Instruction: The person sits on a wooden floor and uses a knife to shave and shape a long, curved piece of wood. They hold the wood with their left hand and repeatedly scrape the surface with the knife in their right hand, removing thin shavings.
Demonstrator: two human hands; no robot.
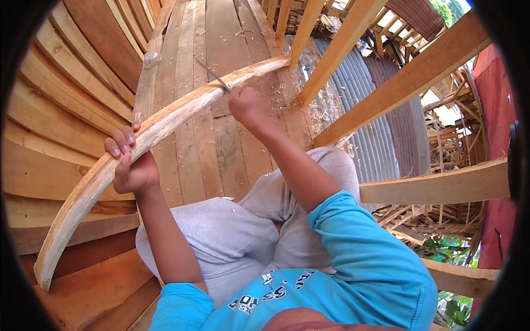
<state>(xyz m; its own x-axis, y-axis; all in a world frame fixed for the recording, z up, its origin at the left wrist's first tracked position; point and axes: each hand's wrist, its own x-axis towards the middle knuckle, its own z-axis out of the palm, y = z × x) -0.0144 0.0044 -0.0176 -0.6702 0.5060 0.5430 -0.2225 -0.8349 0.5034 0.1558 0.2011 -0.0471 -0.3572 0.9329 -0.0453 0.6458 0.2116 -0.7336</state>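
Note:
A long wooden pole (185, 112) runs slantwise in front of me, from the lower left to the slats at the upper right. Its upper edge is yellowish and its near side pale and rough. My left hand (136, 168) is wrapped round it left of the middle, fingers over the top and thumb on the near side. Farther along, my right hand (248, 107) is closed on a knife (212, 73), whose handle the fist hides. The thin blade crosses the pole's upper edge and points away to the upper left.
Wood shavings lie on the plank floor (193, 143). Stacked boards (61, 110) line the left side. Upright wooden slats (331, 60) stand on the right, with corrugated metal sheets (364, 94) beyond. A small clear plastic item (153, 59) sits at the far left. My crossed legs are below the pole.

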